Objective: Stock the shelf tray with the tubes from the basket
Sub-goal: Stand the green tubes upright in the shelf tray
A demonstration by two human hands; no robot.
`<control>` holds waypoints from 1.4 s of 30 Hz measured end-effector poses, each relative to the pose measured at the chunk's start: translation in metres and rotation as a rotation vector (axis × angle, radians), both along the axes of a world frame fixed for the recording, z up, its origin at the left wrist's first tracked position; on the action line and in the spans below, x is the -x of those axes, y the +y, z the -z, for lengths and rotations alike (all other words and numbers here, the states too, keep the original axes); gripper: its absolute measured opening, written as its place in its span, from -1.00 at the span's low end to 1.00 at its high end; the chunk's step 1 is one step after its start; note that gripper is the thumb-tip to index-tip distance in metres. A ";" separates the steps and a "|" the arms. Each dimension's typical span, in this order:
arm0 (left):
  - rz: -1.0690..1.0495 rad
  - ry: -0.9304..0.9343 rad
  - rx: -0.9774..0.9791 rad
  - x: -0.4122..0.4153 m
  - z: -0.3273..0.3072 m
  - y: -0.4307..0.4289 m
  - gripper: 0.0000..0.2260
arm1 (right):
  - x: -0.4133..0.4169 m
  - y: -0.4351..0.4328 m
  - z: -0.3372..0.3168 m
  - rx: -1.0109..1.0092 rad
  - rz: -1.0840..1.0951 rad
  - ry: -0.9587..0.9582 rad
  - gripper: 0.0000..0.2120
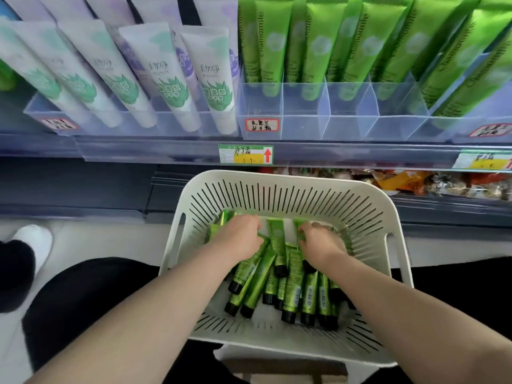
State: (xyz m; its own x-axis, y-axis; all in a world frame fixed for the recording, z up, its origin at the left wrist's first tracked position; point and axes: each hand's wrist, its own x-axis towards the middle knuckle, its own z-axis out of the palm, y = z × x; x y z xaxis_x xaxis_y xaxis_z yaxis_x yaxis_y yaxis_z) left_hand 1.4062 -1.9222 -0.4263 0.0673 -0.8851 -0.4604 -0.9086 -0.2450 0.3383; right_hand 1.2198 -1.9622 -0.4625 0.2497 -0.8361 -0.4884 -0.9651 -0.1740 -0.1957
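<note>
A white slotted basket point(288, 189) sits in front of me, holding several green tubes with black caps point(293, 284). My left hand point(241, 236) reaches into the basket's far left, fingers curled around green tubes there. My right hand point(318, 242) is down in the basket's far right, fingers closed on a green tube end. Above, a clear divided shelf tray point(327, 126) holds upright green tubes point(315, 48) at the back, with its front compartments showing no tubes.
To the left stands another clear tray point(138, 126) of white tubes with green leaf prints. Price labels point(245, 154) run along the shelf edge. Packaged snacks point(401, 181) lie on the lower shelf at right. My dark-clothed legs and a white sock point(36, 242) are at the left.
</note>
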 end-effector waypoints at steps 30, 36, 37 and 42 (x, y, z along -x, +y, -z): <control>-0.482 0.079 -0.102 0.068 0.070 -0.040 -0.45 | 0.036 0.002 -0.048 0.098 0.140 -0.333 -0.72; -0.363 0.063 -0.221 0.067 0.054 -0.035 -0.73 | 0.034 0.000 -0.059 0.109 0.138 -0.392 -0.66; -0.360 0.087 -0.199 0.066 0.049 -0.032 -0.76 | 0.034 0.001 -0.062 0.116 0.151 -0.407 -0.69; -0.302 0.138 -0.002 0.058 0.017 -0.013 -0.65 | 0.036 0.008 -0.082 0.215 0.134 -0.426 -0.74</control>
